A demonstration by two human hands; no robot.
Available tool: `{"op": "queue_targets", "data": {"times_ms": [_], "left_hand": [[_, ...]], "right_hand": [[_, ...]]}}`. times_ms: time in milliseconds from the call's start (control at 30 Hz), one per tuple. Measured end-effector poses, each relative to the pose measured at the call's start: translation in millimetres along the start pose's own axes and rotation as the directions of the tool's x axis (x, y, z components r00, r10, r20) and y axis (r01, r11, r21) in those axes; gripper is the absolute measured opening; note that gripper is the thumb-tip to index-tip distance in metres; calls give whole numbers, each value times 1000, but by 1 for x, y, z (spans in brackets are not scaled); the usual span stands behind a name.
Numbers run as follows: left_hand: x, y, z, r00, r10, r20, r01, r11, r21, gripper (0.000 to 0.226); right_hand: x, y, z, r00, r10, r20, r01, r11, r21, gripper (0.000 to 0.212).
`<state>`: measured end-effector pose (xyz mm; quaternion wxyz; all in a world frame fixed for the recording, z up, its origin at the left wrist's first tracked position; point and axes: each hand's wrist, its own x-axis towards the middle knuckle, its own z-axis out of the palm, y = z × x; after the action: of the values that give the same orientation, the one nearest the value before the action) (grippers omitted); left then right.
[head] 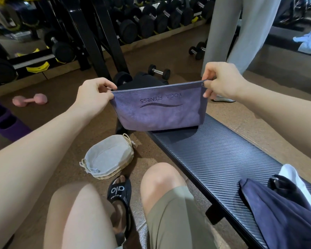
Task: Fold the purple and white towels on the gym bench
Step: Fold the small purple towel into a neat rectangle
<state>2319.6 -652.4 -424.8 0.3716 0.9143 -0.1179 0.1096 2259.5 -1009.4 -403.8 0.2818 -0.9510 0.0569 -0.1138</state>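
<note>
Both hands pinch the folded purple towel's top corners.

Purple towel, darker embossed "YOGA FITNESS" text and wave mark. Bench: black, carbon-weave pattern. At 5 o'clock: navy cloth over white towel. At 7 o'clock: tan wicker basket, grey liner. At 9 o'clock: pink dumbbell.

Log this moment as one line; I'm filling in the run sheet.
left hand: pinches towel corner | right hand: pinches other corner | purple towel: folded, held above bench | basket: on floor
</note>
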Motion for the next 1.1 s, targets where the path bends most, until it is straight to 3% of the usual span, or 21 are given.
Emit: {"op": "queue_targets", "data": {"times_ms": [133, 267, 500, 600, 700, 867, 967, 1100], "left_hand": [[7, 0, 2, 1000, -8, -17, 8, 999, 37, 19], [20, 1, 11, 998, -37, -45, 40, 998, 54, 17], [62, 17, 47, 997, -52, -52, 56, 994, 89, 18], [99, 39, 60, 993, -67, -95, 66, 998, -15, 21], [131, 72, 61, 987, 0, -159, -21, 991, -131, 26], [149, 117, 51, 923, 240, -300, -307, 931, -199, 24], [132, 91, 66, 932, 275, -238, -317, 934, -164, 21], [72, 15, 110, 960, 275, 44, -274, 961, -32, 18]], "right_hand": [[6, 5, 8, 997, -2, -79, 5, 999, 45, 12], [15, 15, 15, 994, -18, -108, 20, 1000, 15, 25], [50, 43, 17, 981, 70, -179, -75, 997, -23, 24], [70, 48, -4, 957, 84, -279, -84, 996, 12, 28], [85, 44, -44, 884, 37, -466, -41, 999, 0, 14], [69, 47, -87, 749, -33, -662, -28, 996, -81, 19], [22, 51, -63, 790, -71, -609, 0, 993, -116, 12], [-66, 77, 22, 937, -7, -350, -68, 977, -203, 13]]}}
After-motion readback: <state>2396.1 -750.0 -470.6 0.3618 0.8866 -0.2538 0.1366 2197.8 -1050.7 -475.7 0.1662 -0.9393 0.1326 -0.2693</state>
